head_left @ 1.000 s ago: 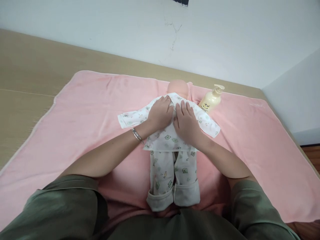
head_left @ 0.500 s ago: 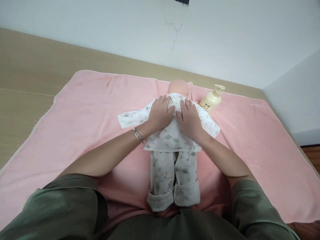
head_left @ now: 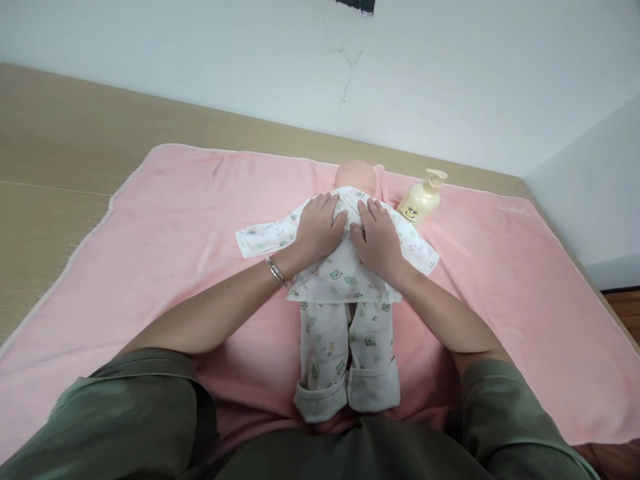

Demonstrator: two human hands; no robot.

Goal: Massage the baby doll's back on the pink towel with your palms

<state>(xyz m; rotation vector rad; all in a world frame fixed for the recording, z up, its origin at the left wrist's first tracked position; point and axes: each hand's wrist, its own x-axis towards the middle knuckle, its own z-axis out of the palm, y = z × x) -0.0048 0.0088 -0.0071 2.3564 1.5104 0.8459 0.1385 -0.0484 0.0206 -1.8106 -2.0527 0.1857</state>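
A baby doll lies on a pink blanket, its head at the far end. It wears a white printed shirt with sleeves spread to both sides, and matching trousers with turned-up cuffs. My left hand rests flat on the left side of the shirt's chest, fingers extended. On the right side of the chest my right hand lies flat too, fingers stretched toward the doll's head. The hands are apart, with shirt showing between them. The doll's face and arms cannot be made out.
A cream pump bottle leans beside the doll's head, by the right sleeve. The blanket covers a wooden surface, which meets a white wall behind. Another wall stands at the right.
The camera view has shifted very slightly. Both hands keep the same place on the shirt, and the doll and bottle have not moved.
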